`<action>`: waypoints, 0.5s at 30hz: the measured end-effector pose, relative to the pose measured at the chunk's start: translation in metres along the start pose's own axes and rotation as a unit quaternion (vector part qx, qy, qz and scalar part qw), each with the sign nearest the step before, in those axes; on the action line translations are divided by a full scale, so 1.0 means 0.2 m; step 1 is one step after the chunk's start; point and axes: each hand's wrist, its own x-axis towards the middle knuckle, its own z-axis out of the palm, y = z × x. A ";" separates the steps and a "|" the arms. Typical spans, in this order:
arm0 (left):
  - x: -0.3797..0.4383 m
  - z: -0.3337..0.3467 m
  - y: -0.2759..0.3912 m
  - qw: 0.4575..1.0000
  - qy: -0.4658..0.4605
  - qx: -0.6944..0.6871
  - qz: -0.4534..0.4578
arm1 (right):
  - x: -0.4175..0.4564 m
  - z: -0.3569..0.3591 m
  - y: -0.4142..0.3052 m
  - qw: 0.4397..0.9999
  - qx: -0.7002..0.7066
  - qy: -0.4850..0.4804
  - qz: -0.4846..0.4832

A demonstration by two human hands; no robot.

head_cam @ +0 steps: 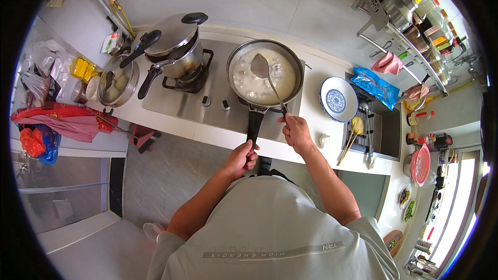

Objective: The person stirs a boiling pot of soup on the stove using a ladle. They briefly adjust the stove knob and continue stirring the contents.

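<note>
A deep frying pan (299,85) with a pale, milky liquid and lumps of food (249,79) in it sits over the right side of the cooktop. My left hand (240,160) is closed around the end of the pan's black handle (255,124). In my right hand (296,133) is the handle of a metal cooking spatula (260,65), whose blade is over the liquid inside the pan; whether it touches the liquid I cannot tell. Right of the pan, a blue-and-white patterned bowl (351,99) stands on the counter.
A pressure cooker (177,66) with its lid tilted on top stands at the left burner. Further left is a glass-lidded pot (134,85). Wooden chopsticks (347,147) and a blue plastic packet (375,85) lie by the sink (391,136). A shelf rack (420,58) holds bottles.
</note>
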 end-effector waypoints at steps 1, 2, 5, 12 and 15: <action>0.00 0.00 0.00 1.000 0.000 0.000 0.001 | 0.00 0.00 0.00 1.000 -0.010 0.012 0.000; 0.00 0.00 0.00 1.000 0.000 0.001 0.002 | 0.00 -0.01 0.00 1.000 -0.007 0.022 -0.007; 0.01 -0.01 0.00 1.000 -0.008 0.005 0.004 | 0.01 -0.03 0.00 0.998 -0.011 0.057 -0.026; 0.01 -0.01 -0.01 1.000 -0.010 -0.002 0.006 | 0.06 -0.11 0.04 0.995 -0.030 0.094 -0.028; 0.00 0.00 -0.01 1.000 -0.008 0.002 0.005 | 0.06 -0.13 0.04 0.998 0.027 0.049 0.002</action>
